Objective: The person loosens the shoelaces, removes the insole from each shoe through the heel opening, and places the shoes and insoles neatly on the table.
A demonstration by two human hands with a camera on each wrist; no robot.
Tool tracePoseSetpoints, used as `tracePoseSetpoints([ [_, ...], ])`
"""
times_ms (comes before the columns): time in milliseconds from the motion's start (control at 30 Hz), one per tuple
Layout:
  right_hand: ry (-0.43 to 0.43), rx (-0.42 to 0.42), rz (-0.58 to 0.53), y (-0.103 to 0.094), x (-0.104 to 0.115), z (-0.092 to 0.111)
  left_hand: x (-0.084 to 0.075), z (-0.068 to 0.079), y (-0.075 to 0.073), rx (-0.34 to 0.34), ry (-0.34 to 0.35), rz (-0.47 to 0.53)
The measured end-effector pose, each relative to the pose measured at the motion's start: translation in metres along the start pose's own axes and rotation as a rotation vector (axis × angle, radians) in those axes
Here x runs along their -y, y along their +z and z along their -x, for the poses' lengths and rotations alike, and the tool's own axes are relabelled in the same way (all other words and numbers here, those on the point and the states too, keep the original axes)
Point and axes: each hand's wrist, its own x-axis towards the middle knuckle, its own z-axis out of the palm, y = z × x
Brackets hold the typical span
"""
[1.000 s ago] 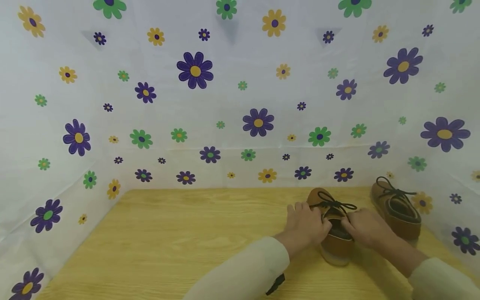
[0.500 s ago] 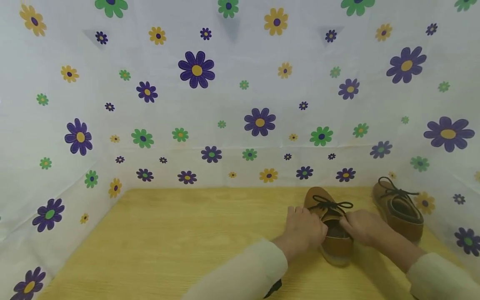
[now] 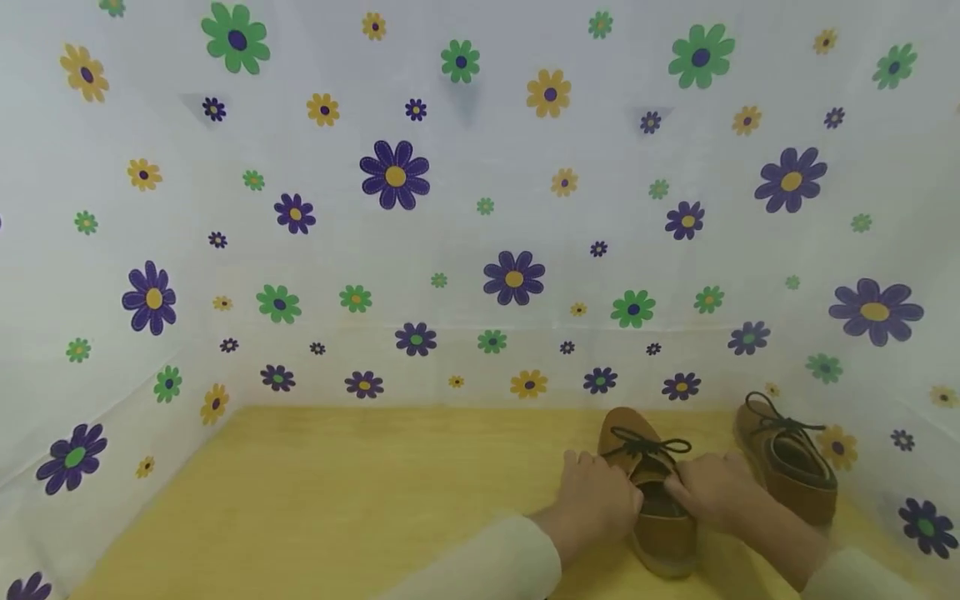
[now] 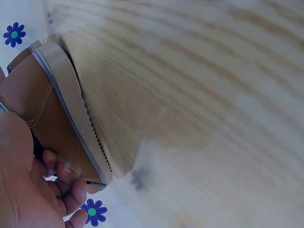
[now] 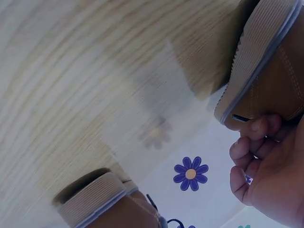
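A brown lace-up shoe [image 3: 666, 546] stands on the wooden tabletop, its toe pointing away from me and its dark lace [image 3: 651, 444] tied in a bow. My left hand [image 3: 598, 496] holds the shoe's left side, with the thumb at the opening. On the opposite side my right hand [image 3: 716, 492] holds it too, thumb over the collar edge. Curled fingers [image 4: 66, 178] lie against the brown upper near the pale ribbed sole [image 4: 71, 80] in the left wrist view. The right wrist view shows fingers [image 5: 259, 130] bent beside a lace tip.
A matching brown shoe [image 3: 806, 492] with a tied bow stands at the right, just past my right hand. White cloth [image 3: 450, 233] printed with flowers rises behind and at both sides of the wooden tabletop [image 3: 337, 500].
The head view has tilted up, so everything sits lower in it. The held shoe's toe has swung slightly left, with both hands staying on its sides.
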Motion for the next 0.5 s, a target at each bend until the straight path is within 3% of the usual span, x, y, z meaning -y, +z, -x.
tracePoseSetpoints([
  [167,-0.009,0.013,-0.055,0.014,0.012,0.001,0.008,0.008,0.006,0.002,0.000,0.002],
  [367,-0.018,-0.007,-0.022,0.009,0.017,-0.003,0.018,0.006,0.007,-0.034,0.045,0.013],
  [500,-0.043,0.032,-0.053,0.010,0.028,-0.008,0.032,0.010,0.016,-0.042,0.066,0.040],
])
